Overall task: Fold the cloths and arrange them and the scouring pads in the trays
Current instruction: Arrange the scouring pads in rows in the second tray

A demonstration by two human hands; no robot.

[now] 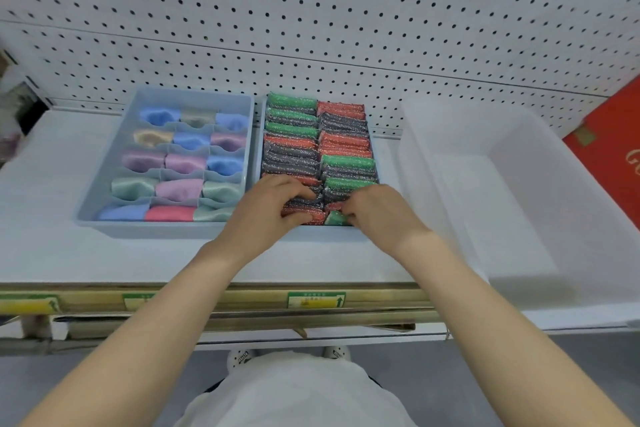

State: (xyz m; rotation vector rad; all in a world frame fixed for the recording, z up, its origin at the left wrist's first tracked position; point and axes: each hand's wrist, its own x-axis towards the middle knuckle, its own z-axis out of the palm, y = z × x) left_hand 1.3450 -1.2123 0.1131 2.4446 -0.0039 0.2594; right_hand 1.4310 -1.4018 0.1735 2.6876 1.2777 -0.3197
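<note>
A blue divided tray (104, 163) on the left holds folded cloths (185, 163) in blue, purple, green, beige and red, one per compartment. Right of it, a second blue tray (258, 135) is packed with two rows of glittery scouring pads (291, 130) in green, red and dark grey, standing on edge. My left hand (273, 208) grips the dark and red pads at the near end of the left row. My right hand (377, 211) pinches a green pad (335, 218) at the near end of the right row.
A large translucent white bin (485, 204) stands on the shelf to the right. A red box (609, 149) leans at the far right. A white pegboard wall (311, 28) backs the shelf. The shelf's front edge (242, 298) carries price labels.
</note>
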